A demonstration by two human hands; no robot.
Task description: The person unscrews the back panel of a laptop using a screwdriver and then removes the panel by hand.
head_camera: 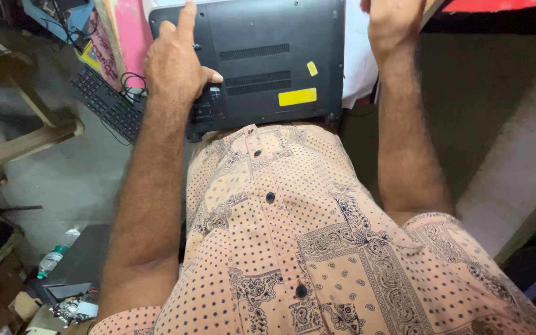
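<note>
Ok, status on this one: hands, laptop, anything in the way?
Left hand flat on upturned black laptop. Right hand at its right edge, grip unclear. Keyboard lies left.

There is a single view, taken from the person's head and aimed steeply down along the chest, so the patterned shirt fills the lower middle of the frame at very close range. Both forearms run up and away from the lens. The left hand lies near the upper left on the upturned black laptop, and the right hand is cut off by the top edge. Left of the left hand, a keyboard and the grey floor lie lower and farther away. With only one camera, no second view overlaps this one
</note>
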